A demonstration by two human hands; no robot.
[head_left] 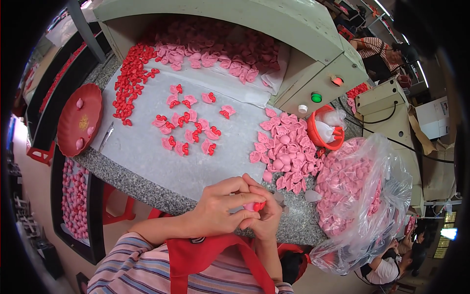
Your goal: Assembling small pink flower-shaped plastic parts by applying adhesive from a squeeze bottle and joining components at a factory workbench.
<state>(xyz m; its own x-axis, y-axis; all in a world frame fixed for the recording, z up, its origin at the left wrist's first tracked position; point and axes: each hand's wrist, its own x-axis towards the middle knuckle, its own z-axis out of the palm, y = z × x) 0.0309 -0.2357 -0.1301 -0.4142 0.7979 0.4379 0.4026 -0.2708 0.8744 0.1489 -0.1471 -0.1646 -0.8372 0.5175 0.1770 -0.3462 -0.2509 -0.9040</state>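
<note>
My left hand (pixel 218 208) and my right hand (pixel 267 215) meet close to my body, over the front edge of the worktop. Both are closed around one small pink and red moulded piece (pixel 254 206), its glossy red end showing between the fingers and much of the rest hidden. On the white sheet (pixel 147 161) beyond lie several similar joined pieces (pixel 188 120), pink petal shapes with red ends. A pile of loose pink petal-like pieces (pixel 289 152) is right of the sheet, and loose red pieces (pixel 129 83) spread over its far left.
A cream box-shaped machine (pixel 313 73) with coloured buttons stands behind, pink pieces heaped in its opening. At left are a red scalloped dish (pixel 66 120), tweezers (pixel 106 136) and a black tray (pixel 93 235). An orange basket (pixel 313 132) and plastic bag (pixel 391 171) stand right.
</note>
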